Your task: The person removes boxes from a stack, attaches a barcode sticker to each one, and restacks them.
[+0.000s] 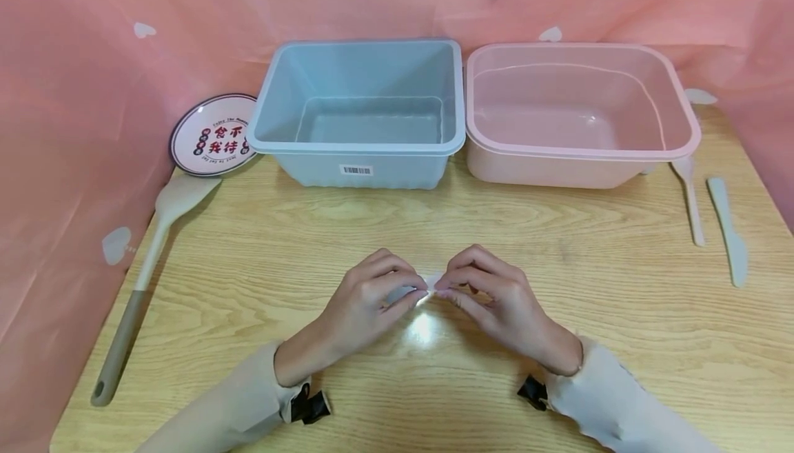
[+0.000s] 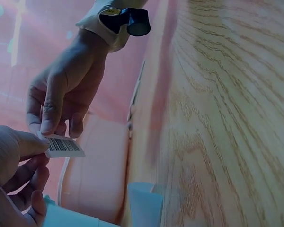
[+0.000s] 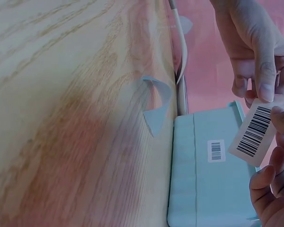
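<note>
Both hands meet over the middle of the wooden table (image 1: 558, 343). Between them is a small white barcode sticker (image 1: 430, 286). My left hand (image 1: 414, 292) pinches one end of it with thumb and fingers, and my right hand (image 1: 448, 289) pinches the other end. In the left wrist view the barcode sticker (image 2: 64, 145) is held off the table between the two thumbs. The right wrist view shows the barcode sticker (image 3: 254, 132) tilted, with its bars facing the camera. The blue bin (image 1: 362, 156) behind carries a similar barcode label (image 1: 356, 170) on its front wall.
A pink bin (image 1: 682, 136) stands right of the blue one at the back. A printed plate (image 1: 214, 132) leans at the back left, with a long spatula (image 1: 145, 267) along the left edge. A pale spoon (image 1: 691, 194) and knife (image 1: 728, 232) lie at the right. Pink sheeting surrounds the table.
</note>
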### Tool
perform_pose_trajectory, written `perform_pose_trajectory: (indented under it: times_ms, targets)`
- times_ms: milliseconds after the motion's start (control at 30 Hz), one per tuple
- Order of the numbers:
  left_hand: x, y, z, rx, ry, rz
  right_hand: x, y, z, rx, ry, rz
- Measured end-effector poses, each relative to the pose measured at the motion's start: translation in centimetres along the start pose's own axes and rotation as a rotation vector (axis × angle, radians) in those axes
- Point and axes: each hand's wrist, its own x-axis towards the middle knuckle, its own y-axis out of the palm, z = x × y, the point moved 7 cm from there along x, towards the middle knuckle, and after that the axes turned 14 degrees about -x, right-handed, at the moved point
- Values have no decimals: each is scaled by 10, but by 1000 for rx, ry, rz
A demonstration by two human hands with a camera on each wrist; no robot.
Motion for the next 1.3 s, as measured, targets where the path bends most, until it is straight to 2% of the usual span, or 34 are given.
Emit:
perform_pose_trajectory:
  times_ms: [200, 367, 500, 633, 767, 833, 933, 1100, 1200, 1300]
  targets:
    - [2, 1, -2, 27, 33, -27, 2, -2, 0, -4, 12, -22]
    - [0, -2, 1, -42, 30, -97, 2, -7, -2, 39, 58, -57]
    - [-1, -9, 7, -144, -42, -201, 0, -14, -9, 27, 155, -99]
    - [-2, -14, 14, -284, -157, -283, -7, -16, -22, 40, 331, -97]
    - [-3, -13, 23, -444, -276, -326, -14, -12, -32, 120, 474, -61]
    - [-3, -10, 26, -510, -318, -333, -16, -10, -33, 151, 501, -48]
    - [-1, -7, 29, -559, -347, -339, -17, -9, -33, 188, 528, -46]
    - [3, -2, 35, -532, -399, -348, -19, -12, -33, 175, 535, -69]
    - [10, 4, 40, -483, -436, -345, -21, -19, -35, 104, 503, -98]
    - [22, 14, 43, -437, -447, -313, -23, -29, -40, 6, 479, -143]
